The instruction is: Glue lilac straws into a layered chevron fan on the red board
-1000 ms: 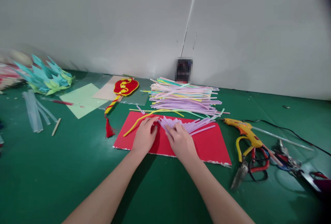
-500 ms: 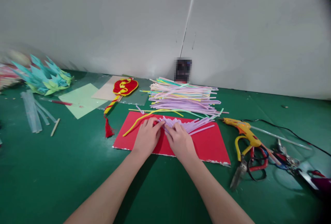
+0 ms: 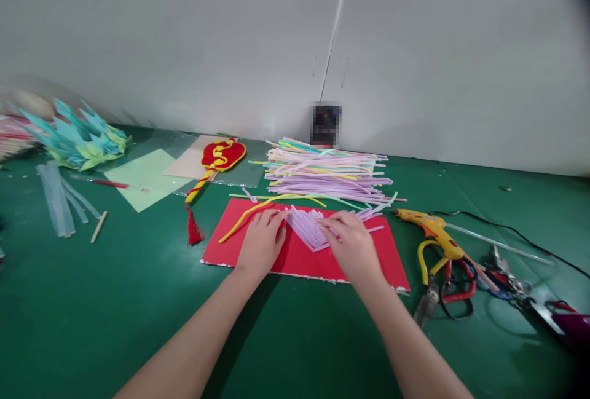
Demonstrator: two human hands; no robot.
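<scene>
— When compared with a second back, shifted well to the right: right hand (image 3: 354, 246), off the middle of the lilac straw chevron (image 3: 306, 230) and onto its right arm.

— Holding anything?

— Nothing gripped. Palm down, fingers loosely bent, tips pressing on the straw ends at that side.

— And the left hand (image 3: 260, 245)?

— Barely moved. Flat and open, fingers stretched together, tips touching the chevron's left edge, just beside the bent yellow straw (image 3: 249, 213). No grip there either.

— Place of the chevron?

— On the red card (image 3: 295, 259), toward its far edge, between both hands, point aimed back at the wearer. Card flat on the green counter (image 3: 138, 300), just in front of the pastel straw pile (image 3: 327, 174).

— Meaning of the shift?

— Uncovered now: a neat V of nested lilac straws, hidden under the palm before. Seems to keep its shape with only fingertips at the sides; whether glued or merely settled, impossible to tell.

— Anything close by?

— Yellow glue gun (image 3: 433, 230) just right of the card, untouched. Scissors (image 3: 437, 304) nearer, beside the right forearm. Tasselled red and yellow ornament (image 3: 221, 156) off to the left.
</scene>
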